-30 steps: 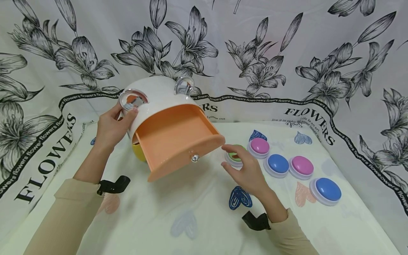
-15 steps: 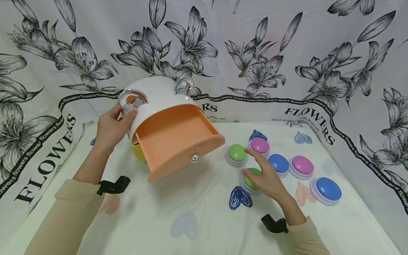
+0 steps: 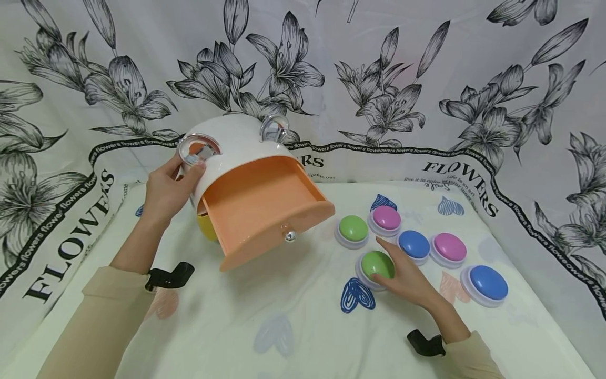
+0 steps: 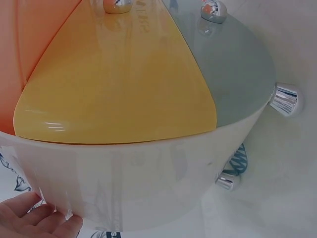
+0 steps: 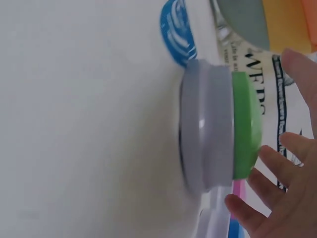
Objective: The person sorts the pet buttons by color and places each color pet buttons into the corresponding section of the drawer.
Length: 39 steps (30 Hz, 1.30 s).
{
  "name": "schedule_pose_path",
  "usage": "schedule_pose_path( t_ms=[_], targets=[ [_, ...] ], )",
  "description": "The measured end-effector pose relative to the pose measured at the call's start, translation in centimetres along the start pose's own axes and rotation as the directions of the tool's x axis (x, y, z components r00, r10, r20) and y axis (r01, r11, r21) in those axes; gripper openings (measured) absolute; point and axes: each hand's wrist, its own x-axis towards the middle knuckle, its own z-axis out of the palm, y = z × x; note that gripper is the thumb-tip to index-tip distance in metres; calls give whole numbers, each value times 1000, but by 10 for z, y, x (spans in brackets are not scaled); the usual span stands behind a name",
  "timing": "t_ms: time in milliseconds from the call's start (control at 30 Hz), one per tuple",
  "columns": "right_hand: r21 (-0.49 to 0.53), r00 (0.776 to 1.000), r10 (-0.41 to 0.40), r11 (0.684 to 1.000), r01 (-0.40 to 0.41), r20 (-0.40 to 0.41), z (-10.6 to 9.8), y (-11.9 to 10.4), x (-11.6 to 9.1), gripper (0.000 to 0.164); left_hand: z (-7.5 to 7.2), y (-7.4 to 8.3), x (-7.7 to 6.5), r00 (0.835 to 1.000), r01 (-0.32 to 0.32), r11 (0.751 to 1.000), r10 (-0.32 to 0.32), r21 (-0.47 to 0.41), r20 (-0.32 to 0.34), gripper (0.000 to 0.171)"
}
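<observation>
A rounded white box (image 3: pixel 232 131) with chrome rings on top stands tilted at left of centre in the head view. Its orange drawer (image 3: pixel 262 202) is pulled out and holds nothing; a small chrome knob (image 3: pixel 290 236) sits on its front. My left hand (image 3: pixel 168 192) grips the box's upper left side beside a ring. In the left wrist view the yellow drawer (image 4: pixel 116 79) and the grey drawer (image 4: pixel 233 69) are closed. My right hand (image 3: pixel 409 276) is spread around the near green push button (image 3: pixel 377 265), fingers fairly straight; whether they touch it I cannot tell.
Another green button (image 3: pixel 353 228), two pink buttons (image 3: pixel 386 217) and two blue buttons (image 3: pixel 488 280) on white bases stand on the right of the table. A flower-printed cloth (image 3: pixel 369 63) hangs behind. Black wrist mounts (image 3: pixel 170 275) stick out from both wrists.
My right hand has moved right and toward me, from beside the drawer to the near green button, bringing both green buttons into view. The left hand and box have stayed in place.
</observation>
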Motion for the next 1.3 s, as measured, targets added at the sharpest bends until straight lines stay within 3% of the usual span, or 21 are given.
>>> schedule_pose_path(
  t_ms=[233, 533, 833, 1300],
  targets=[
    [-18, 999, -22, 1000, 23, 41, 1, 9, -6, 88, 0, -1, 0, 1000, -10, 1000, 10, 17, -6, 73],
    [-31, 997, 25, 999, -23, 70, 5, 19, -8, 86, 1, 1, -1, 1000, -7, 1000, 7, 10, -6, 74],
    [-31, 997, 35, 999, -33, 62, 6, 21, -7, 79, 1, 1, -2, 1000, -1, 1000, 1, 14, -6, 75],
    [-21, 997, 64, 998, -63, 52, 6, 18, -6, 82, 0, 0, 0, 1000, -11, 1000, 11, 11, -8, 73]
  ],
)
